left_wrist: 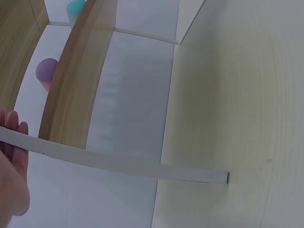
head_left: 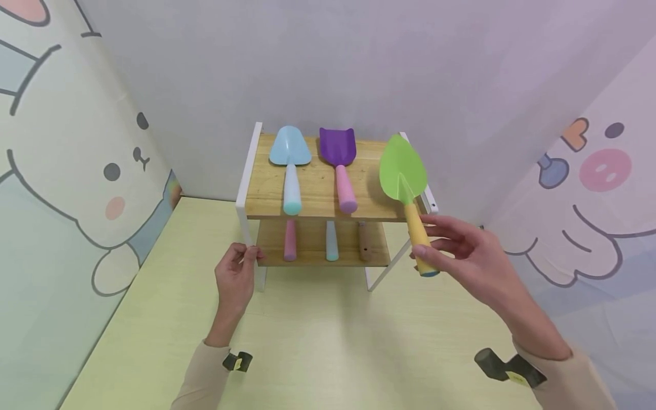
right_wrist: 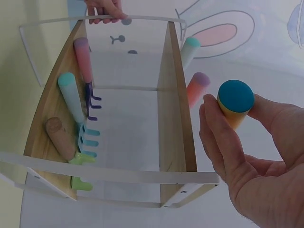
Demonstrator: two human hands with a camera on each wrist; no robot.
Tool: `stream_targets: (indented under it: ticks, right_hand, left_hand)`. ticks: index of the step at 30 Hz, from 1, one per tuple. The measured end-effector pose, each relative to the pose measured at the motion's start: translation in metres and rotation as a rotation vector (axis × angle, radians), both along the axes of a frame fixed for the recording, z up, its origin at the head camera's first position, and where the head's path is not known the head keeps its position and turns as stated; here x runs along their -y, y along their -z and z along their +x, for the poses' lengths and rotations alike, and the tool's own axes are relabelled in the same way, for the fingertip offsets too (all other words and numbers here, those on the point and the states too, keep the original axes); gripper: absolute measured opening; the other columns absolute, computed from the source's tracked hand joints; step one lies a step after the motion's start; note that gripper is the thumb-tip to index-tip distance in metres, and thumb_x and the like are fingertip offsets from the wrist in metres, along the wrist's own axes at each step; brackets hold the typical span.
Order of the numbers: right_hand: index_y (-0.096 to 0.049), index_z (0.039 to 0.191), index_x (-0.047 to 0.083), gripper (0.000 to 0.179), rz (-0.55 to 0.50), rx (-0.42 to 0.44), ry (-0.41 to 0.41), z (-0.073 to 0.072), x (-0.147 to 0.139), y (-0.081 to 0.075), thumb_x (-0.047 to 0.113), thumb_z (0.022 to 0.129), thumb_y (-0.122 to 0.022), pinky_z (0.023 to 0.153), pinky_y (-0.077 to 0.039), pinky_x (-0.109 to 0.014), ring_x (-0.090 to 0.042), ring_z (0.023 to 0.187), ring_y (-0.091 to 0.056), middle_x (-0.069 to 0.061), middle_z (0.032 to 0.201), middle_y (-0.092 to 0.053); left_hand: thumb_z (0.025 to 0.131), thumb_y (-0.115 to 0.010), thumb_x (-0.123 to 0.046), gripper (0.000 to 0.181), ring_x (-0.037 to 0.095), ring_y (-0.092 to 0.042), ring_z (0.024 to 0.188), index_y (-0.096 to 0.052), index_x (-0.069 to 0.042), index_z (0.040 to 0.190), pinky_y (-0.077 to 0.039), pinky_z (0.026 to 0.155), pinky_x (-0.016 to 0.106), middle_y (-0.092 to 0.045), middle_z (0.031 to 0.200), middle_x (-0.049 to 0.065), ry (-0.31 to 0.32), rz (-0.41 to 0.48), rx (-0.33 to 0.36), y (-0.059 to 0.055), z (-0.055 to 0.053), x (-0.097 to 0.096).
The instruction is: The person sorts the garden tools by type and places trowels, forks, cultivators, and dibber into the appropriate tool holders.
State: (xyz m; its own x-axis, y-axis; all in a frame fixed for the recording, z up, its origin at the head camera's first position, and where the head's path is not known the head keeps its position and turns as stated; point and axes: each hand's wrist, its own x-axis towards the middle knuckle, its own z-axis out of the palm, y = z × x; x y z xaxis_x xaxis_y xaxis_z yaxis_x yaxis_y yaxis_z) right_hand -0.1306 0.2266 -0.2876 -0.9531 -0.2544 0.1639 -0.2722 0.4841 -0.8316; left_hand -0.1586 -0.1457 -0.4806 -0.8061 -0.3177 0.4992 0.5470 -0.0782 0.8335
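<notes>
My right hand [head_left: 474,262] holds a trowel with a green blade [head_left: 402,168] by its yellow handle [head_left: 417,230], between thumb and fingers. The blade points away over the right end of the upper shelf [head_left: 315,193]. In the right wrist view, the handle's blue end cap [right_wrist: 236,96] faces the camera. My left hand [head_left: 236,276] grips the white metal leg [left_wrist: 109,159] on the rack's left side. On the upper shelf lie a light blue trowel [head_left: 290,147] and a purple shovel [head_left: 337,148] with a pink handle.
The lower shelf [right_wrist: 45,111] carries three small hand rakes: a purple one with a pink handle [right_wrist: 82,59], a light blue one [right_wrist: 70,95] and a green one with a brown handle [right_wrist: 60,137]. Cartoon-printed walls [head_left: 333,68] stand behind and beside the rack.
</notes>
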Motion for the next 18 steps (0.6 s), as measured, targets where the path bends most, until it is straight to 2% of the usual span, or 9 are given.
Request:
stream_targets:
  ticks: [11,18]
  right_hand:
    - [-0.060,0.140,0.005,0.050,0.086,0.053,0.029,-0.019,0.007,-0.010,0.024,0.096,-0.076,0.081,-0.060,-0.020,-0.006,0.099,-0.072,-0.012,0.124,-0.068]
    - [-0.061,0.140,0.007,0.052,0.145,0.069,0.046,-0.025,0.011,-0.021,0.032,0.096,-0.075,0.081,-0.058,-0.018,-0.004,0.097,-0.072,-0.014,0.117,-0.074]
  left_hand:
    - [0.101,-0.056,0.009,0.017,0.013,-0.069,0.079,-0.051,0.021,0.089,-0.060,0.076,0.020,-0.068,0.087,0.008,-0.001,-0.004,0.011,0.001,0.001,0.000]
    - [0.101,-0.056,0.009,0.017,0.013,-0.069,0.079,-0.051,0.021,0.089,-0.060,0.076,0.021,-0.068,0.086,0.008,0.009,0.001,0.009,0.002,0.000,0.001]
